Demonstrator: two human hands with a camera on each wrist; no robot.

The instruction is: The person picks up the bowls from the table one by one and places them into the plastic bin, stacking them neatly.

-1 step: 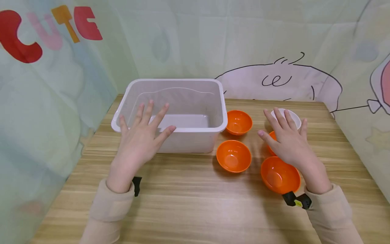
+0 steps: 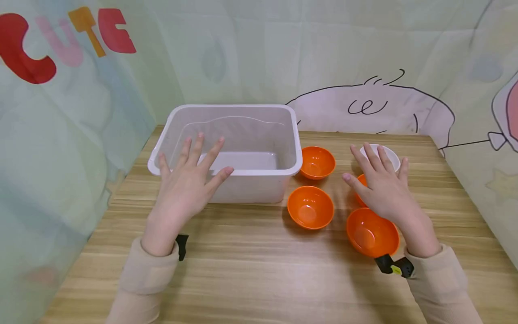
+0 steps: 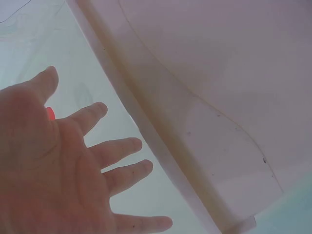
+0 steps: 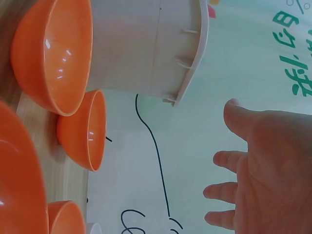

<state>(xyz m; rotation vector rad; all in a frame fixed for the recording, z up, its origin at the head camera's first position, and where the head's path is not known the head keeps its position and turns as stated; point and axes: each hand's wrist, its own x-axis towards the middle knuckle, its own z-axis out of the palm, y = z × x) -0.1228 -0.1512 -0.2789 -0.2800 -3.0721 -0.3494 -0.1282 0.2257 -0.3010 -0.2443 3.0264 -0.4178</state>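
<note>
My left hand (image 2: 184, 186) hovers with spread fingers before the white plastic bin (image 2: 247, 189), overlapping its front left rim in the head view. Nothing is in its grasp; the left wrist view shows the bare palm (image 3: 53, 161) beside the bin's outer wall (image 3: 229, 97). Over the right-hand bowls, my right hand (image 2: 382, 191) is also spread and holds nothing. It partly hides an orange bowl (image 2: 360, 201) and a white bowl (image 2: 391, 157) behind that one. Nearer the wrist sits another orange bowl (image 2: 372, 231). The right wrist view shows this palm (image 4: 273, 170) raised above bowl height.
Between the bin and the right hand stand two more orange bowls, one behind (image 2: 317, 163) close against the bin's right side and one in front (image 2: 310, 208). All rest on a wood-grain table (image 2: 259, 274). Printed cloth walls (image 2: 251, 54) enclose its back and sides.
</note>
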